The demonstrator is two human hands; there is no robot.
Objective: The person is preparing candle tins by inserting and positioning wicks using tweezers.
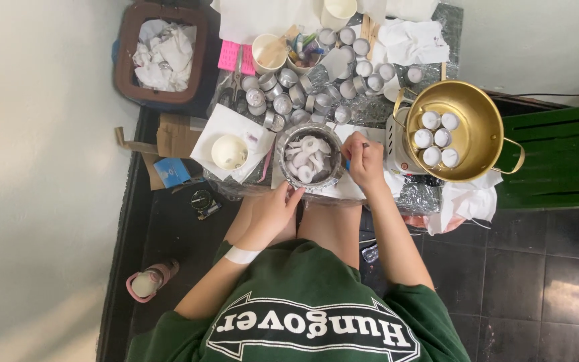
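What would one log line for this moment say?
left hand: steadies metal bowl at rim | right hand: holds small blue tool over bowl | bowl: white wax pieces | nearby: gold pot with tealights

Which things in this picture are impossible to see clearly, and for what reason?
Head view:
- Tool in the right hand: only a blue tip shows; the fingers hide the rest.
- Metal bowl near rim: the left hand covers it.
- Items in the paper cup: too small.
- Bin: top cut off by the edge.

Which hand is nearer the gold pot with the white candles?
Right. The right hand sits just beside the gold pot; the left hand is farther away, at the near rim of the steel bowl.
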